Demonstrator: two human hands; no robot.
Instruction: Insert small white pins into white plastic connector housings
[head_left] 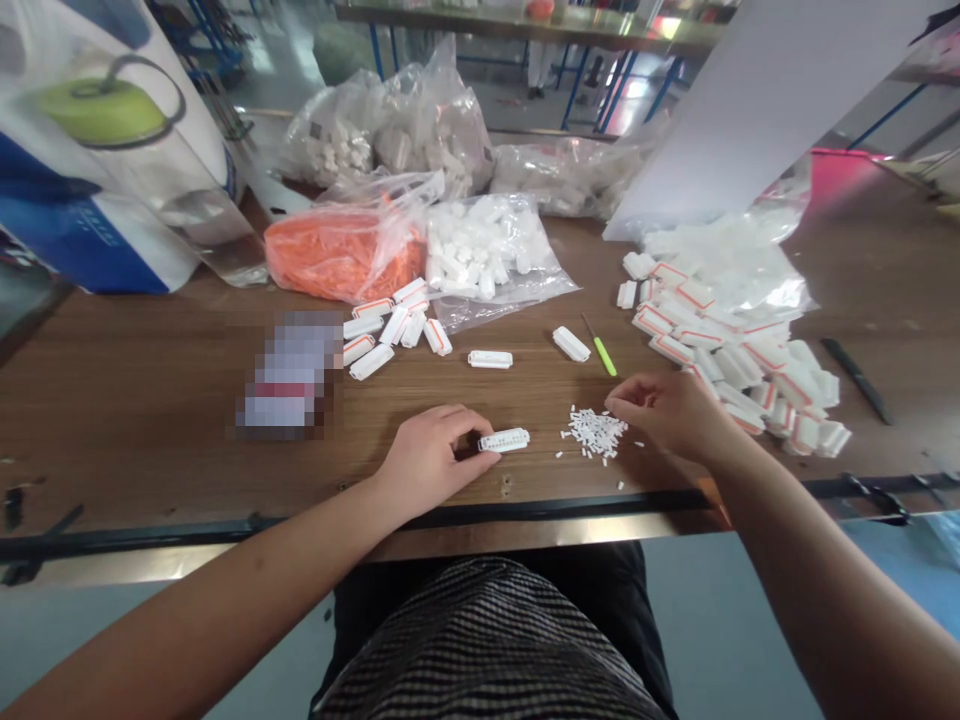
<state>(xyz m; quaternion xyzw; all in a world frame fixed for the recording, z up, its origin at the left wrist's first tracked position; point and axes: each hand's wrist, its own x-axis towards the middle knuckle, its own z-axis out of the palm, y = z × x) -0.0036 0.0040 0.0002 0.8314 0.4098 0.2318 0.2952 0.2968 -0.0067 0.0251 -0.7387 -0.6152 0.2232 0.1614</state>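
A brown wooden table (150,400) is carrying a bag of orange pieces (341,250), clear bags of white parts (480,250), a heap of white cases (742,340), a scatter of tiny white pins (595,432), a green-handled tool (600,347) and a blue-and-white box (90,150).

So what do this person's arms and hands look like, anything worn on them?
Both forearms are bare: no sleeves reach into view. The left hand and the right hand wear no gloves, and no rings, watch or bracelet can be seen on either.
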